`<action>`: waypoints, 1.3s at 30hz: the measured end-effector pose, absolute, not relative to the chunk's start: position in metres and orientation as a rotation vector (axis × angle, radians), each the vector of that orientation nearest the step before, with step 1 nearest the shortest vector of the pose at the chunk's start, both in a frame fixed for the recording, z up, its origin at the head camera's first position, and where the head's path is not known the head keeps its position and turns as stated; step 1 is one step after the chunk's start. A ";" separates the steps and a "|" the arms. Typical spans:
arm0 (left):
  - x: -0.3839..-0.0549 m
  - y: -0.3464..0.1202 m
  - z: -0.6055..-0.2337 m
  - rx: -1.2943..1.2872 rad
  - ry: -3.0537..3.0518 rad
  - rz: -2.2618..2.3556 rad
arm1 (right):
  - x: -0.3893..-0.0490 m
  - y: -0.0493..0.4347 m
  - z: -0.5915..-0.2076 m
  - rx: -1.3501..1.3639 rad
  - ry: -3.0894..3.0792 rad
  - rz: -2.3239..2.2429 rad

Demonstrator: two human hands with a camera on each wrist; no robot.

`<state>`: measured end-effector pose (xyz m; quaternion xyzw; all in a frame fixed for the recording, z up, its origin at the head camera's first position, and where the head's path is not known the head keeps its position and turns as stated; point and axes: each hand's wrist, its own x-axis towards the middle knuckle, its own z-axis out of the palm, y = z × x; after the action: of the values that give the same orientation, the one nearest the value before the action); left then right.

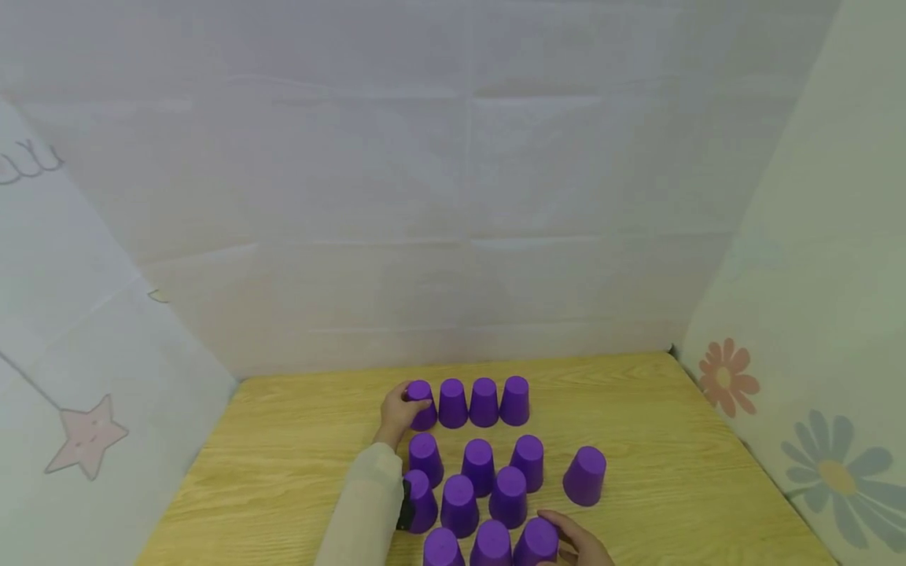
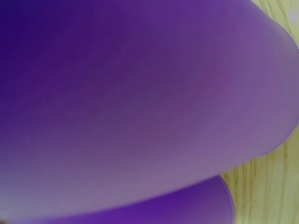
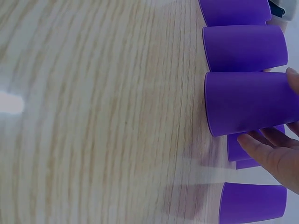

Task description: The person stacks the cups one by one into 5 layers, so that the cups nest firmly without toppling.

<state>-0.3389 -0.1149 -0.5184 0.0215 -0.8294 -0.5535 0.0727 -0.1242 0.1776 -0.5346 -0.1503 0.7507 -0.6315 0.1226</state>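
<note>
Behind and to both sides, pale creased sheeting (image 1: pixel 460 196), with a printed pink star (image 1: pixel 88 436) on the left, a red flower (image 1: pixel 727 377) and a grey-blue flower (image 1: pixel 838 477) on the right; below, a yellowish wood-grain desk (image 1: pixel 297 448). On it, purple cups, fourteen in the head view, all mouth down. Along the far side, a row of four, close together, with the far-left cup (image 1: pixel 425 418) gripped in the left hand (image 1: pixel 395 412): thumb across its near side, other fingers mostly hidden. Nearer, three rows of three, the front one cut off by the lower edge of the head view. At the right end of that front row, the near-right cup (image 1: pixel 536 541), between the thumb and fingers of the right hand (image 1: pixel 580 542), curved loosely round its sides; in the right wrist view, wide rim down at the desk. Off to the right of the middle rows, well apart, a lone cup (image 1: pixel 585 476). On the left forearm, a pale sleeve (image 1: pixel 364 503), with a dark object (image 1: pixel 406 507) at its edge, beside a cup. Close up in the left wrist view, a blurred purple wall (image 2: pixel 149 102), impossible to match to one cup.
</note>
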 end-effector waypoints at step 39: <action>-0.337 -0.114 -0.520 0.090 -2.529 -1.721 | -0.119 0.171 -0.529 -0.367 2.155 -1.917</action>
<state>-0.3373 -0.1141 -0.5199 0.0294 -0.8257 -0.5618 0.0408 -0.1190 0.1712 -0.5285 -0.1252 0.7360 -0.6549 0.1168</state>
